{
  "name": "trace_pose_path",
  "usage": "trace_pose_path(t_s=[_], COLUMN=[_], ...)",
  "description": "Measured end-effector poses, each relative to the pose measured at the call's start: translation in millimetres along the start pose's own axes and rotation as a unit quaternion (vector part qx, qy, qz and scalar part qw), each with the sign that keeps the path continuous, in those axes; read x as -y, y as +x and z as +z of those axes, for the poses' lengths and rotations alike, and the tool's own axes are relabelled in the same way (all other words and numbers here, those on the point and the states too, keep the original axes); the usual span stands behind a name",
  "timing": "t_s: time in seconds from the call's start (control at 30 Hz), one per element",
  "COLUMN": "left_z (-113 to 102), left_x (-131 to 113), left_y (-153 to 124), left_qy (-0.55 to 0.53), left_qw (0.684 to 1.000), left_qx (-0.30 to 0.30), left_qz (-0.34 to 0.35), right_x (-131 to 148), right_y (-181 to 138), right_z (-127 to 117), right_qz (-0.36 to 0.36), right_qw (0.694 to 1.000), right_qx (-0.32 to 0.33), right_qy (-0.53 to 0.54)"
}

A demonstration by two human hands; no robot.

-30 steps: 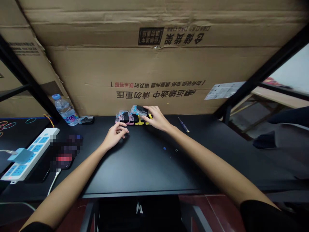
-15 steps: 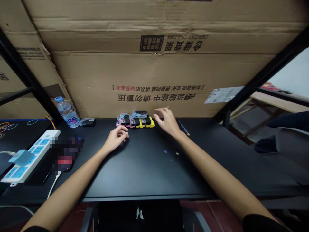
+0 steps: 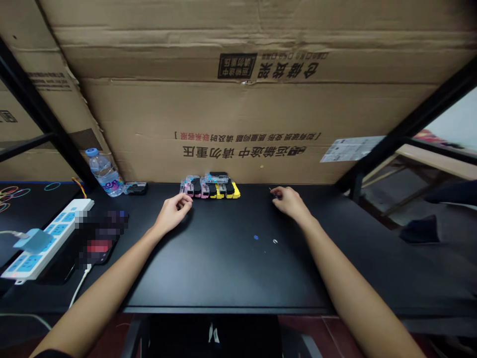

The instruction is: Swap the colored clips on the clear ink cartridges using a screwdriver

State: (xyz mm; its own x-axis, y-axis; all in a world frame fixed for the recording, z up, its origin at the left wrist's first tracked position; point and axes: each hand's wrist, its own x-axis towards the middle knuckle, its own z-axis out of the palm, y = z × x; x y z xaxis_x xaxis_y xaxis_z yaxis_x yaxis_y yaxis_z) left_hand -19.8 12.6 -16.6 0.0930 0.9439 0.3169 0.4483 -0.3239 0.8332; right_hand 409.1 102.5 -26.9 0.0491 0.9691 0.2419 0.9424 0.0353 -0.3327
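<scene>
My right hand [image 3: 289, 203] is closed in a pinch near the back of the black table, around what looks like a slim blue screwdriver [image 3: 276, 196]. Its thin tip pokes out past the fingers to the left; the palm hides the remainder. My left hand [image 3: 174, 211] has its fingers curled together, with nothing visible in them. Just beyond those fingertips is a row of small boxy pieces [image 3: 212, 189] in pink, black and yellow, some in clear plastic. One black piece [image 3: 217, 177] in clear wrap lies on top of the row.
A cardboard sheet [image 3: 238, 114] stands behind the table [image 3: 208, 278]. On the left are a water bottle [image 3: 105, 174], a wrapped black piece [image 3: 136, 188], a power strip [image 3: 48, 238] and a phone [image 3: 100, 246] on a cable. A blue scrap [image 3: 256, 237] and white scrap [image 3: 275, 241] lie mid-table.
My right hand has moved right and down from beside the row, and has closed on the slim screwdriver that lay on the table. My left hand has shifted slightly left, its fingers more tightly curled.
</scene>
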Motion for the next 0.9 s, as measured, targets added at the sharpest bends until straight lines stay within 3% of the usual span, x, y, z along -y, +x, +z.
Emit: trace_pose_path(t_s=[0.13,0.23,0.33,0.53,0.9], left_z=[-3,-1,7,20,23], left_x=[3,8,12,2,-9], left_y=[1,1,2,-3,-8], left_qy=[0.029,0.078,0.117,0.146,0.251], left_qw=[0.999,0.996,0.989,0.984,0.955], left_qx=[-0.012,0.006,0.048,0.076,0.135], left_qz=[0.008,0.044,0.070,0.071,0.077], right_x=[18,35,59,97,107], right_y=[-5,-13,-20,-37,-58], right_z=[4,4,9,37,41], right_qz=[-0.016,-0.060,-0.120,-0.147,-0.208], right_qw=[1.000,0.996,0.981,0.957,0.954], right_qx=[0.004,-0.059,-0.097,-0.027,0.032], right_qy=[0.007,0.026,0.116,0.248,0.215])
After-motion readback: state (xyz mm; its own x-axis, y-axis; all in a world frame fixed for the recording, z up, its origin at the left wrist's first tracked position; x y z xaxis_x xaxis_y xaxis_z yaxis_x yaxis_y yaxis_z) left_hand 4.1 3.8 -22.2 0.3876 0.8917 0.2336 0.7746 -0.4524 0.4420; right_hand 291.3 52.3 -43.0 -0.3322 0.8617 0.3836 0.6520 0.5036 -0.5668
